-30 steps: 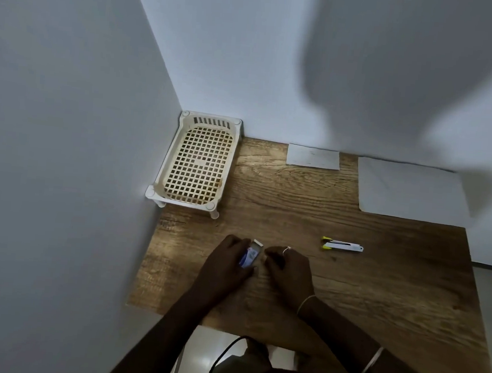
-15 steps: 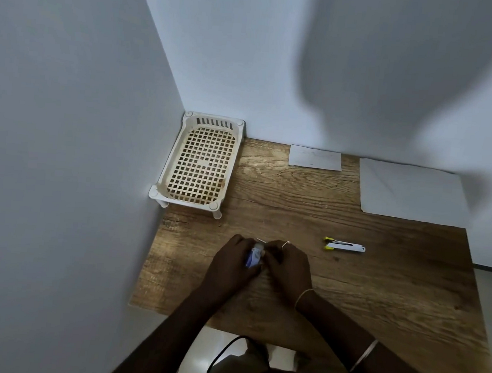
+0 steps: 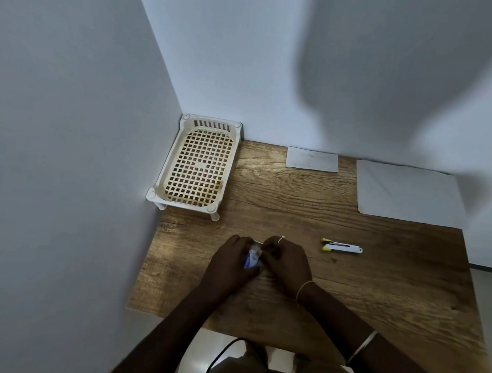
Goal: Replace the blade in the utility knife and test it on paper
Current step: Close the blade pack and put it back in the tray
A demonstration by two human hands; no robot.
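A small blue and white blade case [image 3: 251,257] sits between my two hands over the wooden table [image 3: 349,284]. My left hand [image 3: 229,263] grips it from the left. My right hand [image 3: 287,261] has its fingers curled against the case's top right end, pinching there. Most of the case is hidden by my fingers. A white utility knife [image 3: 343,247] with a yellow end lies flat on the table to the right of my hands, untouched. A large sheet of white paper [image 3: 407,194] lies at the back right.
A cream plastic lattice tray [image 3: 197,167] stands on short legs in the back left corner against the walls. A smaller piece of paper [image 3: 312,159] lies at the back middle. The table's front edge runs just under my forearms.
My hands have closed in on each other around the blade case, so less of it shows. The knife and papers lie as before.
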